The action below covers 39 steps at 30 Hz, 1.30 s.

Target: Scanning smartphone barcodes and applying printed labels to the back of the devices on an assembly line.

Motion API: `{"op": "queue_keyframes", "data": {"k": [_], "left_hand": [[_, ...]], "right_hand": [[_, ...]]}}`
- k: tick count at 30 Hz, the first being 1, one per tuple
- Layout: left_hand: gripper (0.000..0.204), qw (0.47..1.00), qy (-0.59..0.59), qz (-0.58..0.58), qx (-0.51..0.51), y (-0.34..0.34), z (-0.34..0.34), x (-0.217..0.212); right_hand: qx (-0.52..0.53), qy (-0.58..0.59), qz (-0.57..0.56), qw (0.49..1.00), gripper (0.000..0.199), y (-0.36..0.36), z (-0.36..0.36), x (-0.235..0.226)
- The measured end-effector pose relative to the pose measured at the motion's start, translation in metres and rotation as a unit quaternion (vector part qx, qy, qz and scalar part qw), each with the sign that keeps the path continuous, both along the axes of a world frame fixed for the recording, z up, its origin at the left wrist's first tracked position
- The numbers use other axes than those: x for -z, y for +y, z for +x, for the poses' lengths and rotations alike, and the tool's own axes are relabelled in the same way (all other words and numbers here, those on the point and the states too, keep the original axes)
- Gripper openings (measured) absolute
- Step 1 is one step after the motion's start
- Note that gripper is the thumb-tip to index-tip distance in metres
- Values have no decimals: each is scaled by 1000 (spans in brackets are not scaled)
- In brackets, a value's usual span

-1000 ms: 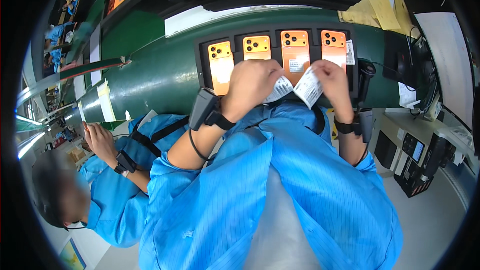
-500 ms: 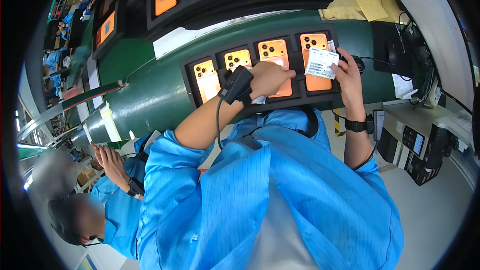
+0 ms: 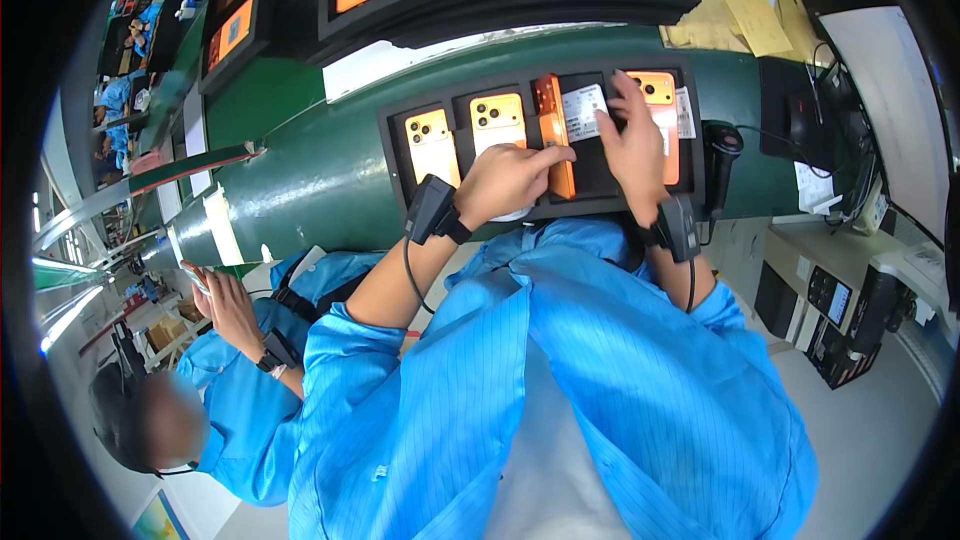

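Over the black tray [image 3: 400, 155] on the green belt [image 3: 300, 180], our left hand [image 3: 510, 180] pinches an orange phone [image 3: 552, 135] tipped on its edge in the third slot; our right hand [image 3: 635, 145] presses fingertips together on a white label [image 3: 583, 112] beside it (two phones lie flat further left); a co-worker's hand [image 3: 230, 305] is well apart.

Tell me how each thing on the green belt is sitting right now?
Tilted orange phone: lifted on its edge, held by the left hand.
White label: in the emptied slot, under the right hand.
Two orange phones: flat in the black tray.
Rightmost phone: flat, partly covered.
Black scanner: standing unheld.
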<state>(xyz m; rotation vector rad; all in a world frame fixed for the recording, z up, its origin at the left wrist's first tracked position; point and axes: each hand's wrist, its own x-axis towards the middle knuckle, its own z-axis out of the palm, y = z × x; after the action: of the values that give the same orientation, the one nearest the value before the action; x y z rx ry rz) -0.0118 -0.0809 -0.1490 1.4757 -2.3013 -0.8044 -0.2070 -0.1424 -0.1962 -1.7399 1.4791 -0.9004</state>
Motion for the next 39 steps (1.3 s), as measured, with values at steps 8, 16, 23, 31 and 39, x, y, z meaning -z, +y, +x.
{"op": "queue_keyframes", "data": {"k": [8, 16, 23, 31, 39], "left_hand": [[39, 997, 24, 34, -63, -5, -31, 0], [71, 968, -135, 4, 213, -66, -128, 26], [42, 953, -176, -65, 237, -76, -141, 20], [51, 974, -134, -54, 173, -54, -103, -6], [44, 998, 32, 46, -21, -47, -93, -28]], "right_hand": [[21, 149, -38, 988, 27, 19, -79, -20], [111, 200, -21, 973, 16, -7, -106, -12], [72, 293, -26, 953, 11, -28, -106, -6], [81, 125, 56, 987, 14, -43, -98, -3], [84, -14, 100, 991, 25, -22, -98, -61]]}}
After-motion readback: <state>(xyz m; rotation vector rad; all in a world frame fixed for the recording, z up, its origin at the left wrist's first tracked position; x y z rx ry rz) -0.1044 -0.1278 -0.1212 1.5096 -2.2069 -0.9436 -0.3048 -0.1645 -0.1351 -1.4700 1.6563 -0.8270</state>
